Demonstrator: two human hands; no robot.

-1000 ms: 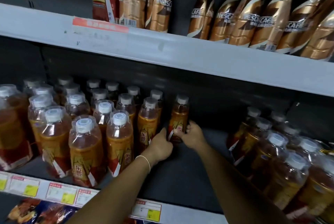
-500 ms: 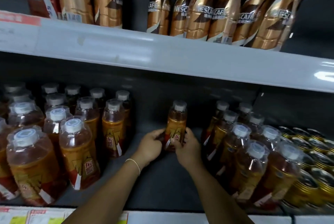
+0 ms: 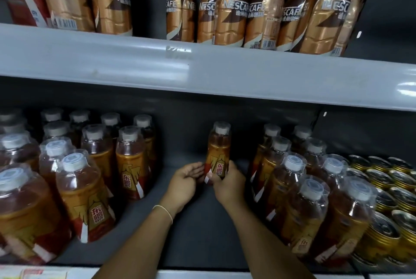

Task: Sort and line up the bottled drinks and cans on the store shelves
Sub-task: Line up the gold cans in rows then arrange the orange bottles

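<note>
Bottle cluster [image 3: 130,166] standing left of lone bottle [image 3: 219,150], which is standing upright in gap. Left hand [image 3: 183,181] resting just left of it, fingers loose, seemingly touching base. Right hand [image 3: 227,185] gripping its lower label. Second cluster [image 3: 290,179], gold cans [image 3: 382,179] sitting right.

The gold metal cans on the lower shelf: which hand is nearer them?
Right. The right hand, gripping the lone orange plastic bottle, sits left of the gold metal cans; the left hand lies farther left, on that bottle's other side.
</note>
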